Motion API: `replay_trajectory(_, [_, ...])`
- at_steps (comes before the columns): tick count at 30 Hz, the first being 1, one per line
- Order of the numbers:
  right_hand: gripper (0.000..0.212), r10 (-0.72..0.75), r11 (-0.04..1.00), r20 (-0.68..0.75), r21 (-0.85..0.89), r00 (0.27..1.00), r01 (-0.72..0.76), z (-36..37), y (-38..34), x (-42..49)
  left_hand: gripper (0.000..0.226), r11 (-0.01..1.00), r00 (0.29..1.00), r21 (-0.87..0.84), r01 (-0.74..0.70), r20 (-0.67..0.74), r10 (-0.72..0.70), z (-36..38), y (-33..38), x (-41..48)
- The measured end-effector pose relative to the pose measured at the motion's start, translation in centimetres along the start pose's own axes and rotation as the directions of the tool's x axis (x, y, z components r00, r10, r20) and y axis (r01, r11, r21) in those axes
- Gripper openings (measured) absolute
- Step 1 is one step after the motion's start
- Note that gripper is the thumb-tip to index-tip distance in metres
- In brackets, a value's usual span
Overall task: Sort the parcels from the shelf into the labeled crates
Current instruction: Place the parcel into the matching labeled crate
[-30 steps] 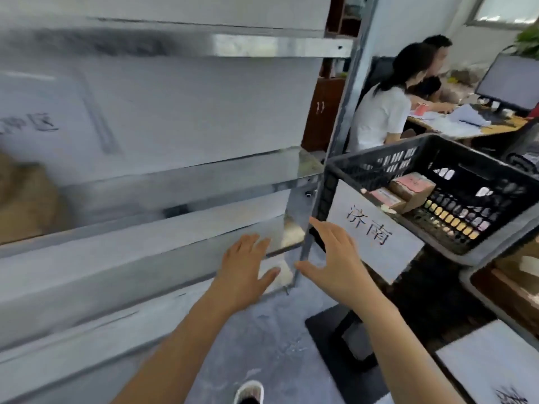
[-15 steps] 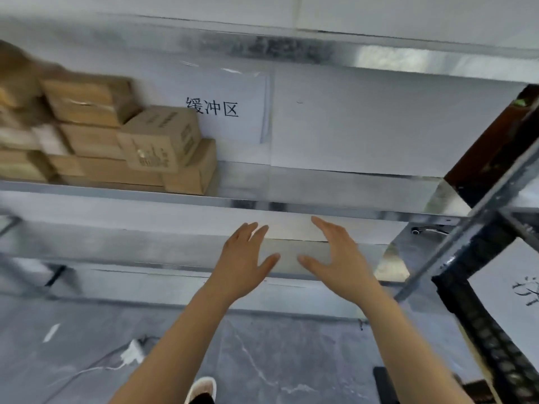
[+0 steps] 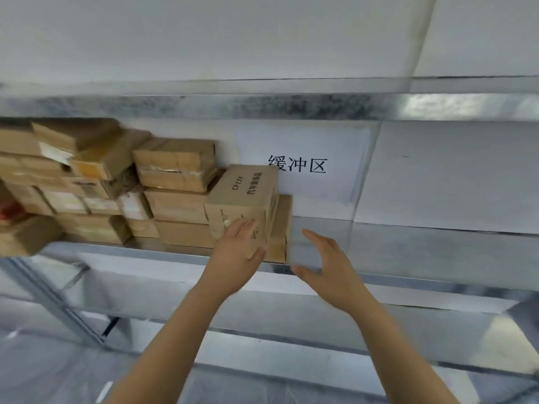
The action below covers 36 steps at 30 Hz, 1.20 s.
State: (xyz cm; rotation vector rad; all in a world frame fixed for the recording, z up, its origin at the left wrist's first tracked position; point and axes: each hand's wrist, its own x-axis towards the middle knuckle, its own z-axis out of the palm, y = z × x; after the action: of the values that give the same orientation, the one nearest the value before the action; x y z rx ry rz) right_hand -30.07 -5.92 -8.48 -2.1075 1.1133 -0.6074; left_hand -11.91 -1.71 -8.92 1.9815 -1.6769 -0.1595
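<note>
At shelf front, centre of view: left hand lies against the near end face of the printed box, fingers straight and together, thumb spread out toward the lower right corner of that face. No curl round the box seen; contact is flat.

Right hand is relaxed with fingers extended and thumb apart, holding nothing. It is just right of the box and not touching it.

Printed box: sits on a flatter carton at the right end of the parcel stack. Long axis runs front to back, skewed a little so the far end points up and right toward the wall. Short end faces the camera. Top face carries "CP22Y" and a line of characters, both running along the long axis.

Stack fills the left part of the metal shelf; several parcels are blurred. Paper sign reading 缓冲区 is fixed to the wall behind, right of the stack.
</note>
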Motion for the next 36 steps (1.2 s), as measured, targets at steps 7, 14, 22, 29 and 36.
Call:
replay_trajectory(7, [0.062, 0.012, 0.998, 0.009, 0.064, 1.000, -0.012, 3.2, -1.1, 6.8, 0.049, 0.998, 0.981, -0.055, 0.020, -0.191, -0.030, -1.5, -4.9, 5.0])
replay_trajectory(14, [0.052, 0.071, 0.993, -0.012, 0.092, 0.997, -0.069, 4.8, -2.0, 12.0, 0.044, 0.951, 0.936, -0.236, 0.200, -0.240, -0.257, -1.7, -7.3, 8.6])
replay_trajectory(22, [0.042, 0.134, 0.962, -0.043, 0.246, 0.990, -0.120, 5.4, -2.5, 13.4, 0.051, 0.882, 0.954, -0.392, 0.261, -0.034, -0.298, -1.7, -7.9, 9.5])
replay_trajectory(29, [0.070, 0.139, 0.926, -0.089, 0.364, 0.986, -0.098, 5.0, -2.0, 11.6, 0.089, 0.894, 0.973, -0.394, 0.213, -0.001, -0.232, -2.5, -7.5, 8.4])
replay_trajectory(36, [0.075, 0.176, 0.857, -0.128, 0.507, 0.976, -0.088, 3.2, -1.3, 9.8, 0.078, 0.846, 0.993, -0.521, 0.114, 0.058, -0.098, -3.7, -5.7, 7.0])
